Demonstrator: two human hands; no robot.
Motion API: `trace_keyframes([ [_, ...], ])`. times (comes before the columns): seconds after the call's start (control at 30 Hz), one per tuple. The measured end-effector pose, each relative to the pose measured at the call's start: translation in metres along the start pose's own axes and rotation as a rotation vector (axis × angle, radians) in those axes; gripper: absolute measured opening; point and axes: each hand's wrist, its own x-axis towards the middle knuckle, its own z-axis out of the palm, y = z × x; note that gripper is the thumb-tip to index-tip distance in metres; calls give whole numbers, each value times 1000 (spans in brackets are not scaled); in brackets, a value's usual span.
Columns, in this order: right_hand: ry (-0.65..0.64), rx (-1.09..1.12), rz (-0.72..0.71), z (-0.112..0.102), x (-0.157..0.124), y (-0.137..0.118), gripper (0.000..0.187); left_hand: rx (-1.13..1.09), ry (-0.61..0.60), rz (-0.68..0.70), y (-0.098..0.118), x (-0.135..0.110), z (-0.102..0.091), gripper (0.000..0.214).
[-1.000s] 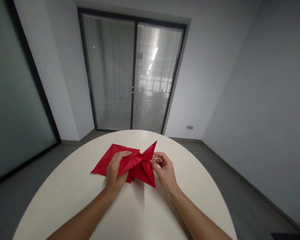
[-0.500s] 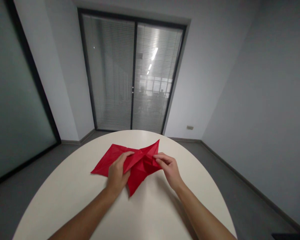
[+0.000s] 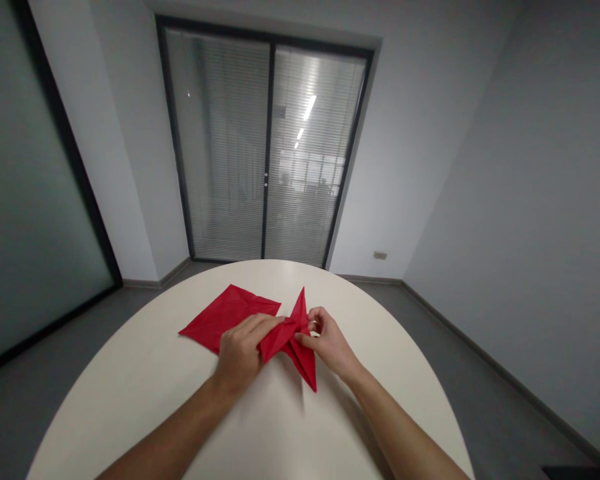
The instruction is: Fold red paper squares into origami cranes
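A red sheet of paper [image 3: 220, 319], partly folded, lies on the round white table [image 3: 145, 400]. Its left part rests flat; its right part is gathered into a narrow pointed flap [image 3: 300, 340] that stands up from the table. My left hand [image 3: 243, 352] presses down on the middle of the paper, fingers curled over the fold. My right hand [image 3: 327, 343] pinches the raised flap between thumb and fingers from the right side. Both hands meet at the crease.
The table's curved far edge [image 3: 280, 263] is close behind the paper. Beyond it are grey floor, a glass double door with blinds [image 3: 267, 147], and a glass wall at left [image 3: 25, 200].
The right part of the paper has been squeezed from a wide open flap into a narrow upright one. My right hand moved slightly left toward my left hand.
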Motion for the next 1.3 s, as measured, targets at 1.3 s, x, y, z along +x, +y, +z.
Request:
trace_keyframes([
  [1.3,59,-296,-104,4,17,15,43,-203,219,-919,-66,18,0,41],
])
